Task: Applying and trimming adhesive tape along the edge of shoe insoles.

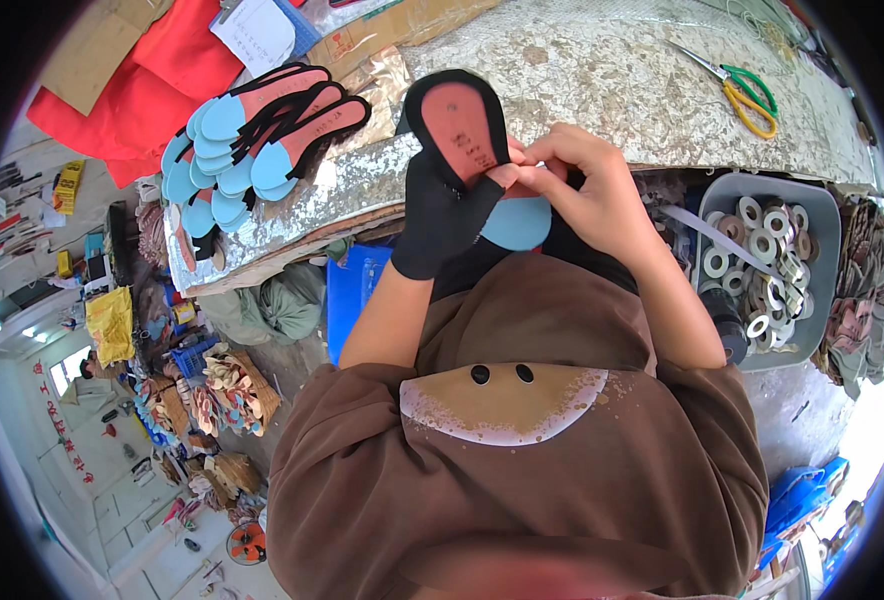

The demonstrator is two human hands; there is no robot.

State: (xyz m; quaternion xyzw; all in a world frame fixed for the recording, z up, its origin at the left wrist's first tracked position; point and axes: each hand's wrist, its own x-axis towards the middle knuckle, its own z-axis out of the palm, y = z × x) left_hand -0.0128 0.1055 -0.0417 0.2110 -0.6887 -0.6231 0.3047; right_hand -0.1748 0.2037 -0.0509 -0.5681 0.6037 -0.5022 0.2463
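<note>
An insole point(458, 128) with a pink middle, a black border and a light blue end is held up in front of my body. My left hand point(444, 218), in a black glove that leaves fingertips bare, is closed around its middle. The thumb lies on the pink face. Close beside that thumb, my right hand point(590, 190) pinches at the insole's black edge. Anything small between its fingertips is too fine to make out. The light blue end shows below both hands. To the left, a heap of similar insoles point(226, 118) lies on the worn worktable point(582, 75).
Scissors point(747, 100) with green and yellow handles lie at the table's right. Below the table edge, a grey bin point(827, 255) holds several tape rolls point(762, 245). Red fabric point(177, 70) and a paper sheet point(254, 35) are at the far left. A blue container point(362, 280) stands by my left arm.
</note>
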